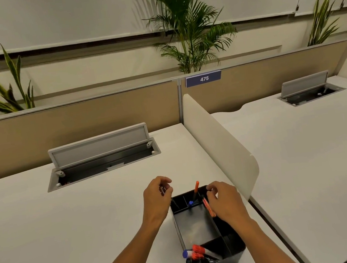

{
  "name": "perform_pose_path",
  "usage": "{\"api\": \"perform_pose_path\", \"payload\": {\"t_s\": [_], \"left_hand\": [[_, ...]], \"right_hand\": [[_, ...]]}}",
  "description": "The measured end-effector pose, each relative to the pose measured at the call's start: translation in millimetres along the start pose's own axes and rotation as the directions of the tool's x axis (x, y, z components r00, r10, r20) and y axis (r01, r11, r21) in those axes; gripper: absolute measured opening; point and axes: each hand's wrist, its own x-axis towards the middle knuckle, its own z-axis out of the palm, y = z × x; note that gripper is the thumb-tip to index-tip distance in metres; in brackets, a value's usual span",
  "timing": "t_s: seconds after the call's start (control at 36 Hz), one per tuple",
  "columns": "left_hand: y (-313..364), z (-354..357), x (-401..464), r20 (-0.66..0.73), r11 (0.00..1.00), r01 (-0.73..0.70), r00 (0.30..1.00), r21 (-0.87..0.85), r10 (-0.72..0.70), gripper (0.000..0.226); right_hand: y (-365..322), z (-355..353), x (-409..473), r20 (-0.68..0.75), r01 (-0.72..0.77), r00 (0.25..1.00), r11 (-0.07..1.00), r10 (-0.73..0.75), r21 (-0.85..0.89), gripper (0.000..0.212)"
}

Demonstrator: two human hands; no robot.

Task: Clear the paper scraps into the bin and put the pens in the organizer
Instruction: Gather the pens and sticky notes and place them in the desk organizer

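A black desk organizer [196, 225] stands on the white desk near its front edge. An orange pen [196, 189] and a blue-capped pen [190, 202] stand in its far compartments. Several markers with red, blue and black caps [197, 256] fill its near compartment. My left hand [158, 198] hovers at the organizer's far left corner, fingers curled round a thin dark pen [163, 191]. My right hand [223, 200] is over the right side, pinching an orange pen [209, 207] that points down into the organizer. No paper scraps or bin are in view.
An open grey cable hatch [102, 158] is set into the desk further back. A cream side divider [218, 147] runs along the right of the organizer. A tan partition [71, 122] with plants behind closes the back. A second desk lies to the right.
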Motion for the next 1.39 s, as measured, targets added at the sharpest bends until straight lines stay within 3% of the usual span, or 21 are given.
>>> {"api": "perform_pose_path", "payload": {"t_s": [0.22,0.31,0.36,0.42,0.5,0.56,0.61,0.75,0.94,1.03,1.17,1.31,1.39], "left_hand": [[-5,-3,-13,0.015,0.995,0.079,0.997,-0.063,-0.079,0.029],[-5,-3,-19,0.024,0.993,0.081,0.997,-0.086,-0.079,0.044],[-5,-4,-24,-0.042,0.999,-0.026,0.999,0.038,0.028,0.062],[-3,-7,-30,-0.12,0.939,-0.234,0.955,0.25,0.27,0.069],[5,-6,-36,-0.047,0.737,-0.522,0.802,0.429,0.596,0.049],[10,-2,-40,0.081,0.661,-0.617,0.754,0.426,0.652,0.032],[15,3,-42,0.185,0.687,-0.614,0.782,0.387,0.595,0.029],[21,15,-37,0.317,0.83,-0.392,0.907,0.397,0.277,0.026],[28,26,-26,0.229,0.928,-0.14,0.971,0.346,0.062,0.013],[31,29,-23,0.197,0.964,-0.052,0.98,0.259,0.0,0.006],[32,30,-26,0.214,0.986,0.011,0.976,0.168,-0.048,0.013],[25,0,-52,0.129,0.987,0.106,0.984,0.122,-0.122,0.019],[18,-22,-74,0.219,0.969,0.185,0.951,0.164,-0.219,0.022]], "right_hand": [[-8,8,2,0.108,-0.006,0.994,0.989,-0.009,0.145,0.028],[-9,8,3,0.13,-0.038,0.991,0.982,0.014,0.187,0.037],[-8,9,2,0.154,-0.07,0.987,0.973,0.036,0.219,0.049],[-8,9,3,0.159,-0.078,0.986,0.971,0.043,0.225,0.056],[-7,10,5,0.148,-0.08,0.988,0.968,0.045,0.239,0.058],[-7,10,7,0.145,-0.095,0.988,0.961,0.059,0.258,0.059],[-6,11,9,0.149,-0.113,0.986,0.955,0.074,0.273,0.059],[-7,12,11,0.157,-0.139,0.983,0.935,0.091,0.326,0.056],[-9,13,16,0.163,-0.159,0.982,0.895,0.099,0.417,0.052],[-9,12,18,0.153,-0.153,0.984,0.883,0.094,0.444,0.052],[-9,9,19,0.147,-0.131,0.987,0.867,0.067,0.481,0.047],[-3,4,15,0.109,-0.141,0.989,0.868,0.101,0.476,0.042],[3,-2,11,0.13,-0.172,0.983,0.884,0.127,0.436,0.04]]}}
